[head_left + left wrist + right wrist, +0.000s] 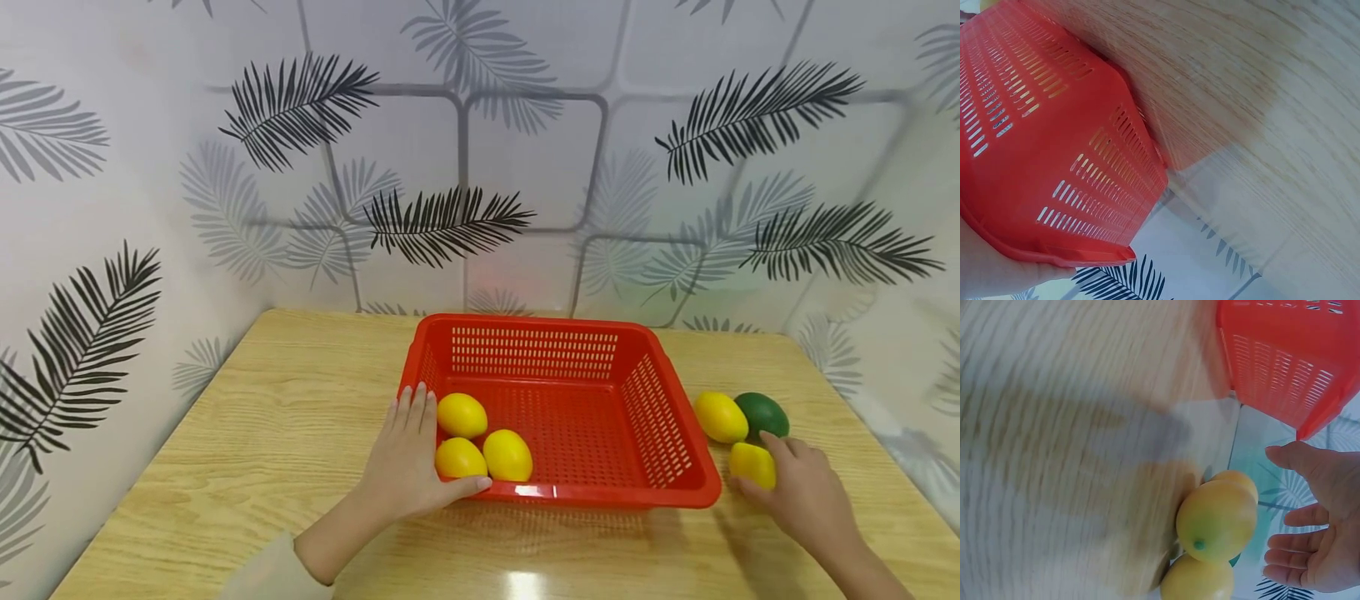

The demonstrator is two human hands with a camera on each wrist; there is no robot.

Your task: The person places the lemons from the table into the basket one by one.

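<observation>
My left grip lies straight-fingered, clasping nothing, on the near-left corner of the red basket; right of its three yellow fruits, the floor has room. My right grip is loose, thumb and fingers parted beside the nearest yellow fruit, past the basket's right edge. Bench stretches widest leftward.

A: Specify the location type.
B: Indoor area; home or other use cannot be determined.
A: List the indicators.
B: A wood-grain tabletop set against pale wall covering printed with dark and grey leaves and rounded rectangles.
</observation>
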